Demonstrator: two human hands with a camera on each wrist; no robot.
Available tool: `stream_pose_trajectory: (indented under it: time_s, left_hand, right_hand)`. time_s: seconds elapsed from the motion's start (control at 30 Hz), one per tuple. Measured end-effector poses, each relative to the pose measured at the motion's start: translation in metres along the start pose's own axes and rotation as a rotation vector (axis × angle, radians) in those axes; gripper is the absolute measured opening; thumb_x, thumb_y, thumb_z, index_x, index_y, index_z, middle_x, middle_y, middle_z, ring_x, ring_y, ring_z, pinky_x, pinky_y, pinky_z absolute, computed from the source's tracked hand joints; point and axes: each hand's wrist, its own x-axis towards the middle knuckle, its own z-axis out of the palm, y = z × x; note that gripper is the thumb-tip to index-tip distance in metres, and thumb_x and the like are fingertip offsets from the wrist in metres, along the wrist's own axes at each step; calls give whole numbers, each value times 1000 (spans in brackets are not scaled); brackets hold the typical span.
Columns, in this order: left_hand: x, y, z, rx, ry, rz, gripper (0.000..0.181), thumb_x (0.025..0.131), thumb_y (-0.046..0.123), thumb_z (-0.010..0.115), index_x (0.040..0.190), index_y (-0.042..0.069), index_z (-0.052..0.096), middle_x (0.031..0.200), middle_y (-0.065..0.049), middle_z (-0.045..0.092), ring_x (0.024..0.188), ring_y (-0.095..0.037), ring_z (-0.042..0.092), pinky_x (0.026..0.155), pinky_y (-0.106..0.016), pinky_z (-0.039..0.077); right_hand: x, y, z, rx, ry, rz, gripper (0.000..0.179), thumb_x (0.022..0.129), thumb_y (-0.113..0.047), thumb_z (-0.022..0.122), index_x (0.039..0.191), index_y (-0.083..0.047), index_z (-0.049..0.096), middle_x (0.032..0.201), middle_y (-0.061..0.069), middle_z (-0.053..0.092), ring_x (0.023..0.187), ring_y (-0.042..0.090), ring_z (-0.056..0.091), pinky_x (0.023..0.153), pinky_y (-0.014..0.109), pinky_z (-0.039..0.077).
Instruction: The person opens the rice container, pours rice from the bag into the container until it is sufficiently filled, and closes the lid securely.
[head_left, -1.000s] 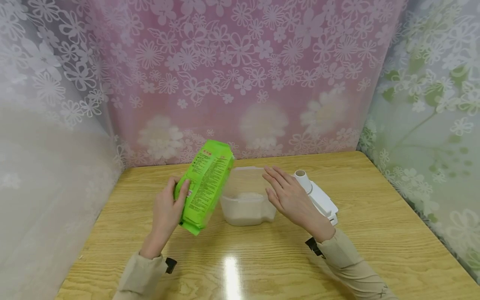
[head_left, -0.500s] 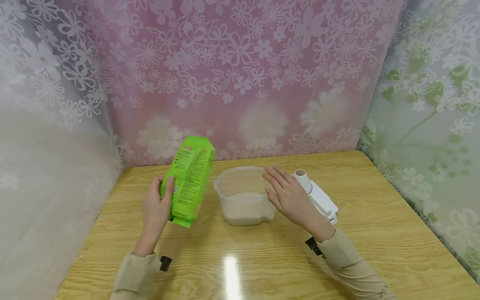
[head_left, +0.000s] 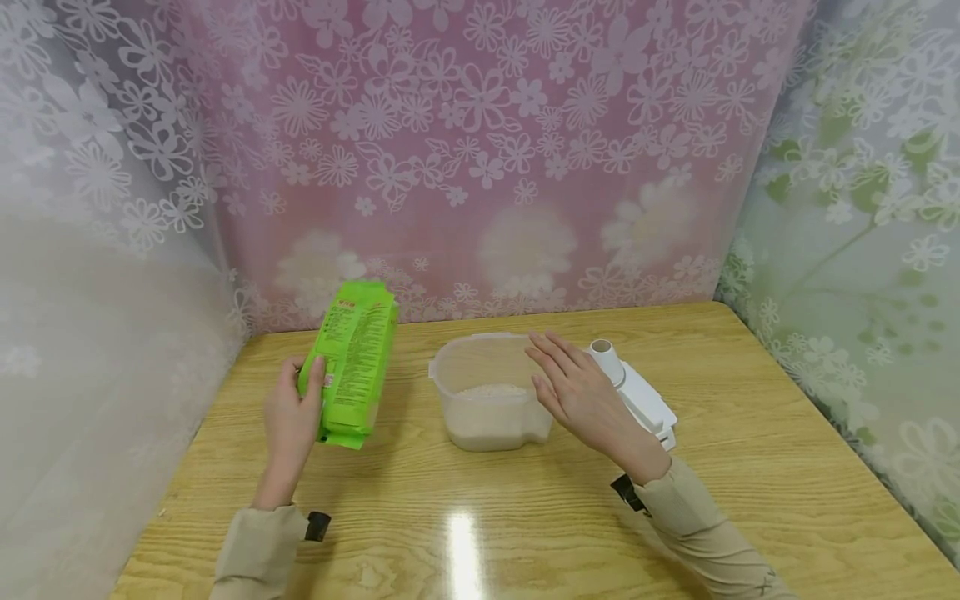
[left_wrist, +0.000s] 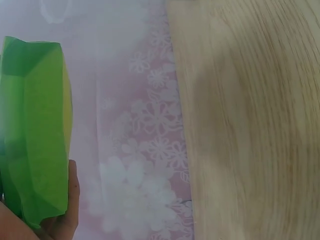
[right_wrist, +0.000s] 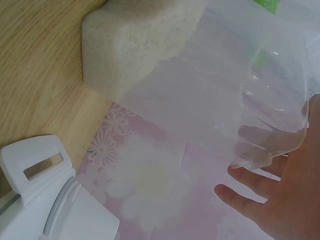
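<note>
My left hand (head_left: pixel 291 421) grips a bright green printed packet (head_left: pixel 354 362) by its left side and holds it tilted, left of the container. Its thumb lies across the printed face. In the left wrist view, the packet's green side (left_wrist: pixel 45 125) shows, with fingers wrapped at its lower end. A clear plastic container (head_left: pixel 455 408) stands open-topped at the table's middle, with white rice-like grains (head_left: pixel 491 390) in the bottom. My right hand (head_left: pixel 581 396) rests at the container's right rim, fingers stretched out. In the right wrist view, one finger shows through the clear wall (right_wrist: pixel 215 95).
A white plastic lid-like piece (head_left: pixel 647 402) with a round spout (head_left: pixel 606 360) lies right of the container, partly behind my right hand. The wooden table (head_left: pixel 420 517) ends at a pink flowered curtain (head_left: pixel 487 167), with pale curtains on both sides.
My left hand has carried the green packet leftward, away from the container, whose left side and grains now show. My right hand has stayed at the rim.
</note>
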Motion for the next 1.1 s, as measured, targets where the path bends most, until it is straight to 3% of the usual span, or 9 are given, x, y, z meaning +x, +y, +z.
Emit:
stream_pose_trajectory:
  time_s: [0.23,0.4,0.67,0.87,1.1]
  left_hand:
    - [3,-10,1,46,2,-46,44,108,37,48,117,-4,60,88,-25,68,67,-30,58,57,-31,40]
    - [6,-18,4,64,-44,-64,40,108,31,47,117,-7,59,89,-27,66,61,-25,50,54,-32,38]
    - [7,-29,7,99,-136,-112,39,108,24,43,124,-9,57,76,-19,59,56,-18,43,52,-32,35]
    - [7,-34,9,100,-170,-138,43,108,25,40,129,-10,55,101,-29,66,68,-29,56,59,-35,41]
    - [5,-38,8,118,-187,-149,42,108,22,41,130,-12,53,115,-35,63,90,-44,61,76,-52,46]
  right_hand:
    - [0,0,0,6,-11,5,58,113,-38,26,138,4,58,148,19,53,140,37,45,113,51,38]
    - [0,0,0,5,-9,6,60,113,-39,24,138,4,58,148,19,52,140,37,45,115,49,36]
    - [0,0,0,10,5,-6,60,113,-39,25,136,5,58,147,20,53,138,39,47,112,52,39]
    - [0,0,1,8,-2,0,61,113,-39,24,137,4,58,147,20,53,138,39,46,114,50,38]
    - [0,1,2,4,6,-4,61,112,-39,23,137,4,58,147,20,54,139,37,46,112,52,39]
